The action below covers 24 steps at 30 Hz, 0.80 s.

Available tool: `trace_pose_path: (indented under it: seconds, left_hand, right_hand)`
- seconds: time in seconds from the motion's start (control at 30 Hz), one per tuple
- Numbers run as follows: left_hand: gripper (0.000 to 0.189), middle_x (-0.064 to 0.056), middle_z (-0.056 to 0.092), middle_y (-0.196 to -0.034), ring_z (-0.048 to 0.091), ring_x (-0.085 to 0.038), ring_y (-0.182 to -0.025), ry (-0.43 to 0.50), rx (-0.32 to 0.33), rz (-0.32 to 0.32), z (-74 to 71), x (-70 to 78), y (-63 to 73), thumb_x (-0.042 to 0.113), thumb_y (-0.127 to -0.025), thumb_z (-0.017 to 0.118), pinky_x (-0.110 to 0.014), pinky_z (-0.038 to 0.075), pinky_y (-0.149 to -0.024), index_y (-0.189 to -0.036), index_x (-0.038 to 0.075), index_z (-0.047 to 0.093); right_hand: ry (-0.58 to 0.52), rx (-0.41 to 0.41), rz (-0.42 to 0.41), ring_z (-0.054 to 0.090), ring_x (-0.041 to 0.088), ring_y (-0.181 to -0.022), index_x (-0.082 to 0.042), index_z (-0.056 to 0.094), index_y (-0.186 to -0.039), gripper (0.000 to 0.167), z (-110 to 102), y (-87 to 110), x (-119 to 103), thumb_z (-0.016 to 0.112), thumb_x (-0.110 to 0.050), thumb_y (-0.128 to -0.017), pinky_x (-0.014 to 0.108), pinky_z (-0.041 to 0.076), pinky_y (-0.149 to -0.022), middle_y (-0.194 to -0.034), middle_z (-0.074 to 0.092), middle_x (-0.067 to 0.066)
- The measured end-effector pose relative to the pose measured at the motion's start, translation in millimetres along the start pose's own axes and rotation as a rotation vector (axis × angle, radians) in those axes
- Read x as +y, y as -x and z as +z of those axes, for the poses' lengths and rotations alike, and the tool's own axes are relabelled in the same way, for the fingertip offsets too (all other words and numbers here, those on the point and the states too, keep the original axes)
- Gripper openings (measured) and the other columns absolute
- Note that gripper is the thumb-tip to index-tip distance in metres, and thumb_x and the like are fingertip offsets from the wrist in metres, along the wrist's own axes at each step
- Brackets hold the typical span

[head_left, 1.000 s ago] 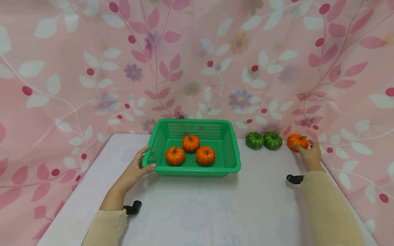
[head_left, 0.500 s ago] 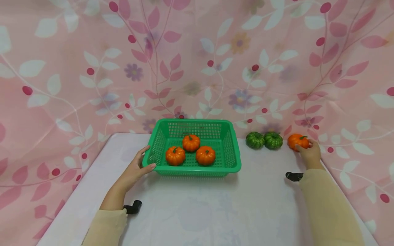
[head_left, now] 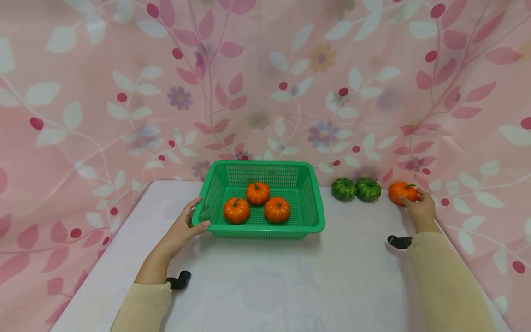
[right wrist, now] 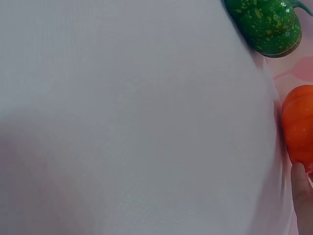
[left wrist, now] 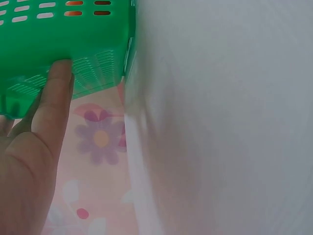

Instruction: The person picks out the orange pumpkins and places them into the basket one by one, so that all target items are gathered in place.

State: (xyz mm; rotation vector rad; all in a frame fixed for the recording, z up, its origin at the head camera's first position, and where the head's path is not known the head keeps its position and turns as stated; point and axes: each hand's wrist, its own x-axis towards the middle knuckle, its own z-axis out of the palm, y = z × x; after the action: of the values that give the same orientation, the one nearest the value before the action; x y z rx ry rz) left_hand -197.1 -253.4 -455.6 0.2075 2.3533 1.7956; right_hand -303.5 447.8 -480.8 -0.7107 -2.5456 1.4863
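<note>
A green plastic basket [head_left: 265, 228] stands at the back of the table with three small orange pumpkins in it: the left pumpkin [head_left: 236, 211], the rear pumpkin [head_left: 257, 193] and the right pumpkin [head_left: 277, 210]. My left hand [head_left: 178, 233] holds the basket's front left corner, thumb along the front rim and fingers at the left side. Far right, my right hand [head_left: 421, 210] grips another orange pumpkin [head_left: 400, 191] between thumb and fingers; its stem leans right. In the right wrist view, a fingertip presses the lower side of that pumpkin [right wrist: 299, 128].
Two green speckled pumpkins [head_left: 343, 189] sit side by side between the basket and the right hand. White cloth covers the table [head_left: 269, 281]. A pink floral curtain [head_left: 257, 92] rises right behind it and along both sides.
My right hand has shifted very slightly to the right with the orange pumpkin, which is tipped a little. The left hand and the basket have stayed in place.
</note>
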Motion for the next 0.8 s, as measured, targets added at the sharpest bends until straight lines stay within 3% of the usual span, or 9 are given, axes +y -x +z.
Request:
trace_pose_path:
  seconds: [0.2,0.43,0.67,0.8]
  left_hand:
    - [0.089,-0.021,0.016,-0.163,0.035,-0.04,-0.14,0.009,0.002,-0.006,-0.4,-1.4,-0.3,0.023,-0.097,0.068,-0.038,0.044,-0.104,-0.162,0.027,0.008]
    - [0.089,-0.021,0.016,-0.163,0.034,-0.041,-0.141,0.011,-0.001,-0.004,-0.3,-2.7,-1.6,0.022,-0.097,0.068,-0.045,0.041,-0.106,-0.162,0.028,0.008]
    - [0.089,-0.022,0.016,-0.163,0.034,-0.041,-0.141,0.014,-0.002,-0.002,-0.2,-2.1,-1.1,0.023,-0.097,0.068,-0.049,0.04,-0.108,-0.162,0.028,0.008]
    - [0.088,-0.021,0.017,-0.162,0.035,-0.04,-0.14,0.012,0.001,-0.003,-0.4,-1.2,-1.2,0.023,-0.097,0.068,-0.046,0.04,-0.107,-0.161,0.028,0.008]
  right_hand:
    - [-0.043,0.001,-0.016,0.028,0.045,-0.143,-0.006,0.016,-0.16,0.082,-1,3.3,2,0.06,-0.039,-0.099,0.051,0.031,-0.114,-0.162,0.019,0.025]
    - [-0.082,-0.023,-0.008,0.03,0.045,-0.141,-0.007,0.016,-0.16,0.082,-6,20.9,-8,0.061,-0.038,-0.099,0.049,0.031,-0.114,-0.162,0.017,0.026]
    - [-0.027,-0.03,-0.067,0.038,0.046,-0.136,-0.003,0.02,-0.159,0.081,-8,32.5,-13,0.062,-0.036,-0.098,0.039,0.04,-0.108,-0.157,0.026,0.031]
    - [-0.011,-0.057,-0.088,0.037,0.046,-0.137,-0.005,0.02,-0.159,0.083,-10,39.1,-17,0.062,-0.041,-0.098,0.044,0.04,-0.107,-0.158,0.025,0.03]
